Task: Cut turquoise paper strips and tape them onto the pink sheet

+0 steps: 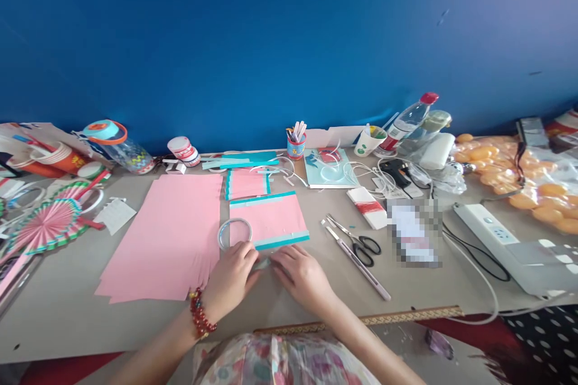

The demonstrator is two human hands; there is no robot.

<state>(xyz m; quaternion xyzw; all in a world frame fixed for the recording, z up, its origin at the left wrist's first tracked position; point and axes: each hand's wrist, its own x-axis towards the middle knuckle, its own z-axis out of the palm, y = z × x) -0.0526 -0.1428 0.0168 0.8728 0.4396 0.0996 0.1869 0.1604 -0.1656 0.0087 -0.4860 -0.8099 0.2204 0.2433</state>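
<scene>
Near the table's front edge, my left hand (232,280) and my right hand (303,274) are close together with bent fingers. A short pale, see-through strip that looks like tape (262,262) is pinched between their fingertips. At the left fingertips is a thin ring-shaped roll of clear tape (235,221), overlapping a pink paper sheet (271,216) with blue-green bands along its long edges. Behind that sheet is a smaller pink piece (247,184) with similar edging. A stack of pink paper (167,234) lies left of my left hand. My fingers partly hide the strip.
Scissors (361,245) and a utility knife (359,264) lie to the right. Farther back are a pen cup (296,147), a plastic bottle (406,123) and a power strip (487,228) with cables. A pleated paper fan (49,222) lies far left.
</scene>
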